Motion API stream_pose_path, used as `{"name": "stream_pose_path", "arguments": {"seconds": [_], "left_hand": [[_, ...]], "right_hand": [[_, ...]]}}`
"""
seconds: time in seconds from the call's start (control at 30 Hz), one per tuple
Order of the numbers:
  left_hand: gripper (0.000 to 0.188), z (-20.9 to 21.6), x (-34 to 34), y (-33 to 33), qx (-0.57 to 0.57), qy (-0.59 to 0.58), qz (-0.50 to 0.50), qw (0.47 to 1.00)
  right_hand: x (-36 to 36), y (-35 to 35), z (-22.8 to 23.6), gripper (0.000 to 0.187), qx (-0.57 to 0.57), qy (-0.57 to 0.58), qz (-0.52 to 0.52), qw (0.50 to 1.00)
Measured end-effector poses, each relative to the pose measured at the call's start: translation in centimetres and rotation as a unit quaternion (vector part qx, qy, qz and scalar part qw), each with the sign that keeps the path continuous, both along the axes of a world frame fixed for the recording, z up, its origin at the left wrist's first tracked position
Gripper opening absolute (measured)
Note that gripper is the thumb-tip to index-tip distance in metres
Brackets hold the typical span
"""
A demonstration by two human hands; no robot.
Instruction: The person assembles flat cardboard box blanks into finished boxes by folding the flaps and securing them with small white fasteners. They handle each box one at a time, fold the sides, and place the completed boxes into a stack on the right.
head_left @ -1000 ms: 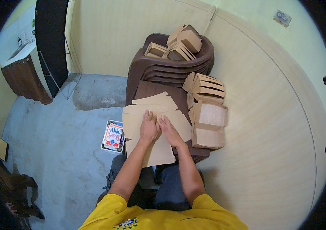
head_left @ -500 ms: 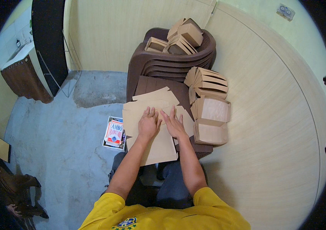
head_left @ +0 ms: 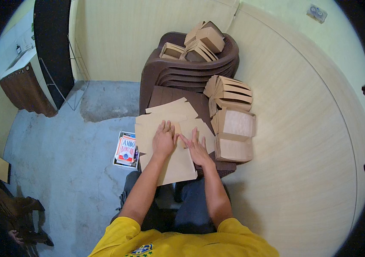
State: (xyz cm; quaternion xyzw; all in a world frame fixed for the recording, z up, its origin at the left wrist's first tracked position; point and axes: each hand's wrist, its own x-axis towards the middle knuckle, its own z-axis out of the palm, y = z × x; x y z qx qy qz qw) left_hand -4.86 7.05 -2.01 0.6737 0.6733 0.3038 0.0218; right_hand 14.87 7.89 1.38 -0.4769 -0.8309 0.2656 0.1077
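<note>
A seated person is pressing the left hand [head_left: 164,140] and the right hand [head_left: 197,150] flat, fingers spread and gripping nothing, side by side on a stack of flat cardboard blanks [head_left: 165,128] that is lying on a dark brown stool [head_left: 178,96] before the knees. Folded cardboard boxes [head_left: 234,132] are standing at the stool's right edge, and more are sitting on the stacked brown plastic chairs [head_left: 191,70] beyond. The stool is standing on a grey concrete floor [head_left: 62,150] beside a pale panelled wall [head_left: 294,141], with a printed packet [head_left: 126,149] lying to its left.
</note>
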Motion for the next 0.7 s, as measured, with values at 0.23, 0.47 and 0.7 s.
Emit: {"name": "stream_pose_path", "arguments": {"seconds": [0.23, 0.47, 0.7], "left_hand": [[0.051, 0.7, -0.3, -0.4, 0.007, -0.006, -0.007, 1.0], [0.048, 4.4, -0.7, 1.0, -0.08, 0.007, 0.043, 0.996], [0.057, 0.8, -0.2, 2.1, -0.051, 0.11, 0.026, 0.992]], "right_hand": [[-2.5, 3.3, 0.1, 0.074, -0.003, -0.008, -0.032, 0.999], [-6.2, 7.6, -0.1, 0.058, 0.099, 0.11, -0.202, 0.968], [-6.9, 11.4, -0.8, 0.043, 0.151, -0.031, -0.222, 0.963]]}}
